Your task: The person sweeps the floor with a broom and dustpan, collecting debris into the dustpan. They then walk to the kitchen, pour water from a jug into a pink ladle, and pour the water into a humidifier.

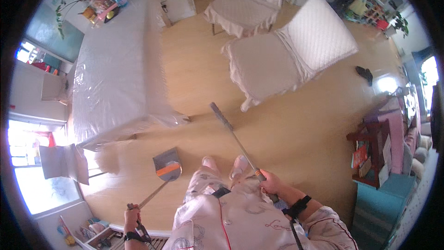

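Observation:
My left hand [131, 216] grips the top of the long handle of a dustpan [167, 161]. The grey pan, with an orange band across it, is at floor level to the left of my feet. In my right hand [271, 181] is the handle of a long-handled broom [244, 150], with an orange ring near the grip. Its narrow grey head [221, 115] points forward, between the covered table and the nearer chair. Whether the head touches the floor, I cannot tell.
A table [111, 76] under a plastic-covered cloth stands at left. Ahead are two chairs with quilted covers, the nearer chair [263, 64] at front right. A dark shoe-like object [364, 75] lies on the floor. A red wooden shelf [373, 156] and a teal cabinet [381, 194] stand right.

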A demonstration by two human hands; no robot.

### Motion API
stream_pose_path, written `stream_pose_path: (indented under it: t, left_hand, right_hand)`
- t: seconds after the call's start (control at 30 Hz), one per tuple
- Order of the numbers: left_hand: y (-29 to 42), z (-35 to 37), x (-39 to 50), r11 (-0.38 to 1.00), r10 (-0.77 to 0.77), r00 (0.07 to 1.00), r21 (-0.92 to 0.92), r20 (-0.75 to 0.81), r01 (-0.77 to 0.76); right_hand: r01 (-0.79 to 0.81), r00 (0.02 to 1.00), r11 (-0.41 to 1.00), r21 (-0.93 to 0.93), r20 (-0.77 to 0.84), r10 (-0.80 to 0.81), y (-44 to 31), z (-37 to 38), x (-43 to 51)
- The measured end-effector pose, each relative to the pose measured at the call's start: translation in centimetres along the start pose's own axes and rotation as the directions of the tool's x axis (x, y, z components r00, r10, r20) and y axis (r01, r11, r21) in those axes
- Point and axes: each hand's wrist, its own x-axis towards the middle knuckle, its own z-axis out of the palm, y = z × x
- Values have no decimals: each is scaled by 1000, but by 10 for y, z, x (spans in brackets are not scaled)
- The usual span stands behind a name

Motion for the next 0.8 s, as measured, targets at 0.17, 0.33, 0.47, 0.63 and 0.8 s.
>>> stream_pose_path:
  t: [0.17,0.33,0.47,0.63,0.8]
  left_hand:
    - [-6,22,-27,937,-250,967,-239,48,254]
    - [-15,26,-29,907,-242,970,-358,-17,220]
    - [-26,24,-23,931,-182,983,-324,-18,166]
    - [-34,33,-33,936,-225,971,-296,-86,191]
    - [-42,57,-38,979,-172,975,-138,-143,153]
  right_hand:
    - [-27,988,995,93,-150,41,-30,1,83]
    - [-90,955,982,-166,-295,38,-77,-23,180]
    - [-159,977,984,-77,-153,146,-104,-21,189]
    - [-150,980,982,-111,117,163,-141,-8,158]
    - [-103,976,990,99,202,81,-221,-28,174]
